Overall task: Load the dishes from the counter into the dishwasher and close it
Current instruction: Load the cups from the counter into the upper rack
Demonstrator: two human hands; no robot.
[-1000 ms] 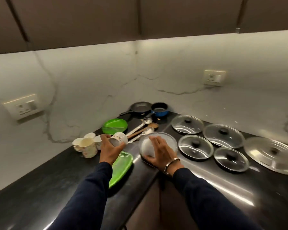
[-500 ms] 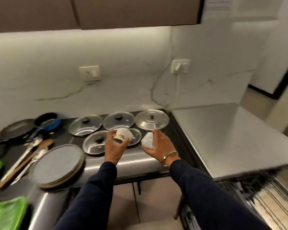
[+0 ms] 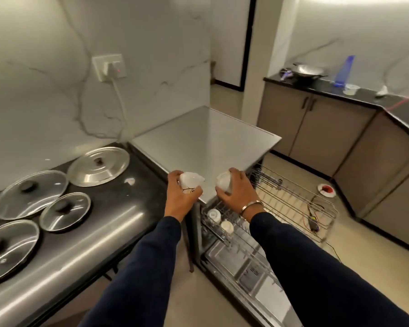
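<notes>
Landmark: the dishwasher (image 3: 206, 140), steel-topped, door down, upper rack (image 3: 293, 204) pulled out.

Left hand (image 3: 181, 197) grips a white cup with a dark print (image 3: 189, 184), fingers and thumb curled round it, cup tipped on its side. It sits just over the dishwasher's near left top corner.

Right hand (image 3: 237, 192) grips a second white cup (image 3: 223, 181), also tilted, fingers wrapped over it. It is above the near edge of the dishwasher top, over the inner end of the rack. Metal bangle (image 3: 250, 207) on that wrist. Both sleeves dark blue.

Two pale cups (image 3: 215, 214) (image 3: 227, 226) already stand in the rack's near left corner, just below the right wrist. Rest of the rack looks bare wire; parts are hidden by the right arm. Open door (image 3: 246, 272) lies flat below the rack.

Left of the dishwasher: dark surface (image 3: 118, 208) butting up against it, carrying pot lids. A steel lid (image 3: 99, 166) lies nearest the dishwasher, then glass lids with black knobs (image 3: 31, 194) (image 3: 65, 211) (image 3: 8, 250) farther left.

Behind the dishwasher on the wall: socket with a plug and white cord (image 3: 109, 67).

Right of the dishwasher, well apart: a second counter (image 3: 399, 106) with a wok (image 3: 307, 70) and a blue bottle (image 3: 344, 70). On the floor past the rack: a small red and white item (image 3: 326, 190), too small to identify.
</notes>
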